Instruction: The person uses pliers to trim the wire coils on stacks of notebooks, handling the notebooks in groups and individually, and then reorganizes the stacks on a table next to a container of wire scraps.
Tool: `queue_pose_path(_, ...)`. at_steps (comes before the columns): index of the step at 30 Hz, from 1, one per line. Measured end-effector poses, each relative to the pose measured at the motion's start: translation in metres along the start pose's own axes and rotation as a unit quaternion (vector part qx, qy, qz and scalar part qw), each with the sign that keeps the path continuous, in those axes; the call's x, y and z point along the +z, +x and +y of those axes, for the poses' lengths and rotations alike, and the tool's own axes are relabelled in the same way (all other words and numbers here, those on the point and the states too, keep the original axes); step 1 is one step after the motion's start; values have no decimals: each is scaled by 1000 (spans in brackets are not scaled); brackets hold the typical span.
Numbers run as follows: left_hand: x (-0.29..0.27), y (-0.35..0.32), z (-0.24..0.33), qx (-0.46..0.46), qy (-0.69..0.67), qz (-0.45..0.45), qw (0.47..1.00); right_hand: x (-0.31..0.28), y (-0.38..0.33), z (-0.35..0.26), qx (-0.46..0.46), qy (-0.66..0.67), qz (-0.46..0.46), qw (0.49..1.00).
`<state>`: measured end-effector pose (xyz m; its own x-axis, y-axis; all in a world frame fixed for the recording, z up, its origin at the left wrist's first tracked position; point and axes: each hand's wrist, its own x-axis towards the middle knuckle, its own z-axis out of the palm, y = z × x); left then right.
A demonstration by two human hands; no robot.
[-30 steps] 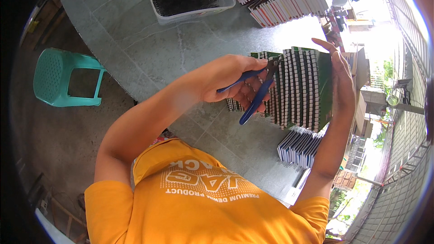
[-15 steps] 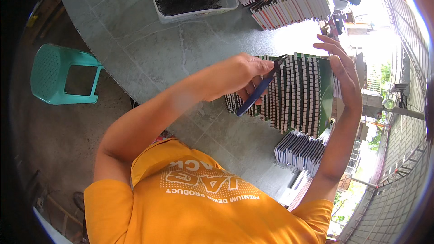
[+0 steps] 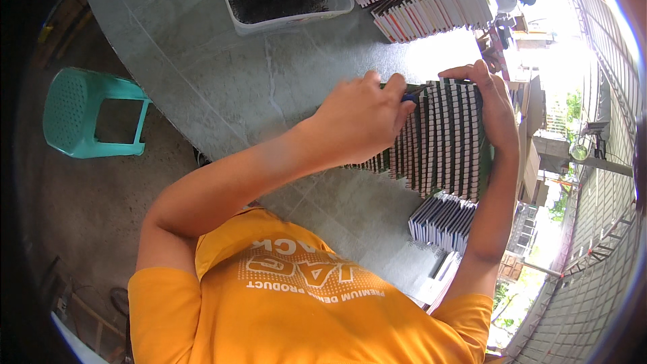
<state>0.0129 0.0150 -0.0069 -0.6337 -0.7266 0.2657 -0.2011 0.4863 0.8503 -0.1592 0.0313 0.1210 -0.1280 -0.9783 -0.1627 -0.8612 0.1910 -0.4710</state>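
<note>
A row of green-covered notebooks (image 3: 441, 138) stands on the table, their black coil bindings turned up. My left hand (image 3: 367, 118) is closed around blue-handled pliers (image 3: 409, 97) over the far part of the row. Only a bit of blue shows between the fingers; the jaws are mostly hidden, and I cannot tell whether they touch a coil. My right hand (image 3: 495, 104) wraps the right end of the row, its fingers bent over the far corner and its palm against the last green cover.
A clear plastic tub (image 3: 290, 25) of small black pieces sits at the far side of the grey table (image 3: 202, 54). Bound books (image 3: 438, 13) stand in rows at the far right. Dark-covered books (image 3: 441, 226) lie nearer me. A teal stool (image 3: 71, 111) stands left of the table.
My left hand has turned over the pliers, hiding most of them. My right hand, fingers raised before, has come down and left onto the end of the notebook row.
</note>
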Motion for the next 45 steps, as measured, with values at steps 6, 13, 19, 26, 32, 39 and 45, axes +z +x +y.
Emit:
queue_pose_path(6, -31, 3, 0, -203, -544, -248, 775, -1, -2, 1, -22, 21, -1, 1000)
queue_pose_path(13, -5, -3, 6, 9, -77, -10, 997, 2, -1, -5, -29, 14, 2, 999)
queue_pose_path(19, -38, 4, 11, -109, -293, -181, 932, -8, -5, 4, -201, -32, 34, 979)
queue_pose_path(26, -40, 10, 24, -212, -546, -260, 767, -12, -5, 3, -177, 25, -5, 984)
queue_pose_path(32, -40, 8, 25, -243, -583, -257, 731, -9, -12, 1, -163, 69, 13, 984)
queue_pose_path(39, -35, 12, 30, -103, -262, -164, 945, -11, -9, 8, -108, 144, 7, 984)
queue_pose_path(45, -37, 5, 31, -128, -346, -161, 915, -9, -11, 8, -111, 155, 15, 982)
